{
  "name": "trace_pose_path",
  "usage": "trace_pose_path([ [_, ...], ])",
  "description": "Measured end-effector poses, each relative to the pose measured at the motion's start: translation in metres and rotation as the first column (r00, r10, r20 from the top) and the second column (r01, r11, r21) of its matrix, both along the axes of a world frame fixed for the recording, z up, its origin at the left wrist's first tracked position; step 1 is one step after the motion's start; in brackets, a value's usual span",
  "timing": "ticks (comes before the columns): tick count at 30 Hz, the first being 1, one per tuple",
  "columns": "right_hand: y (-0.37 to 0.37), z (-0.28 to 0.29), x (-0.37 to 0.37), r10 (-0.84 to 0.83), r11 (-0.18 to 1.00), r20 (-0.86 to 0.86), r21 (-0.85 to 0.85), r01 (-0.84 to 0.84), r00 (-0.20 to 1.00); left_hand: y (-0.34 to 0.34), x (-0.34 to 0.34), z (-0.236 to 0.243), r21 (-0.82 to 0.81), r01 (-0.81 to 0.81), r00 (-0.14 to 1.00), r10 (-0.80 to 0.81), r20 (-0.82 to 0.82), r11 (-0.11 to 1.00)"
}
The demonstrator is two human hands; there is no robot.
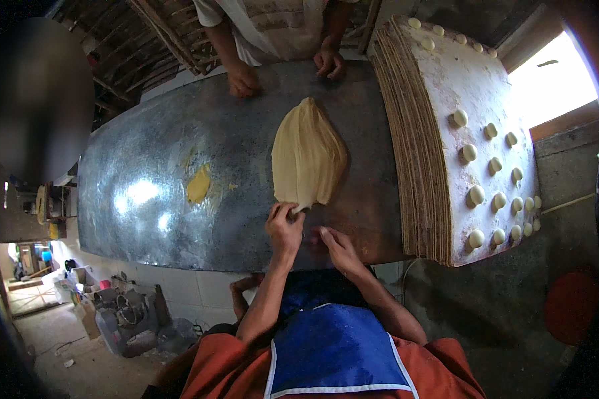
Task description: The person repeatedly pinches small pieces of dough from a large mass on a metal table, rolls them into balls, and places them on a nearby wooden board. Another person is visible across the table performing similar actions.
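A long piece of pale yellow dough (306,156), with lengthwise folds, lies on the dark metal tabletop (239,136). It narrows toward its far end. My left hand (285,227) is closed on the dough's near edge, and a small flap shows at its fingertips. To the right of it, my right hand (337,247) is held low near the table's front edge, apart from the dough. Its fingers look stretched out, with nothing visible in them. Left of the dough, a yellow greasy-looking patch (198,184) is smeared on the metal.
A co-worker stands across the table, one hand (244,81) and the other hand (331,63) at its far edge. At the right rises a thick stack of boards (416,153), its top dotted with several dough balls (476,194). Plastic jugs (123,316) stand on the floor lower left.
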State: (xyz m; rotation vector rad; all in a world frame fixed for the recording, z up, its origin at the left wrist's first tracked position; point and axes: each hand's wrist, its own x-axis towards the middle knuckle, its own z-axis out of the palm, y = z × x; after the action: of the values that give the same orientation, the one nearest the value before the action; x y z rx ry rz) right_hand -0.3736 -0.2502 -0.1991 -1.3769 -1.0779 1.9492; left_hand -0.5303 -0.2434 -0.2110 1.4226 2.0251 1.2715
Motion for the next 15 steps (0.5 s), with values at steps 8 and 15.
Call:
trace_pose_path([
  [8,0.027,-0.035,-0.046,0.049,0.997,0.04,-0.061,-0.047,0.998,-0.054,-0.023,0.054,-0.507,0.427,0.533,0.245,0.81,0.749],
  [15,-0.016,0.008,-0.017,-0.044,0.712,0.582,0.588,-0.383,0.812,0.024,-0.007,-0.004,-0.109,0.562,-0.475,0.427,0.769,0.82],
])
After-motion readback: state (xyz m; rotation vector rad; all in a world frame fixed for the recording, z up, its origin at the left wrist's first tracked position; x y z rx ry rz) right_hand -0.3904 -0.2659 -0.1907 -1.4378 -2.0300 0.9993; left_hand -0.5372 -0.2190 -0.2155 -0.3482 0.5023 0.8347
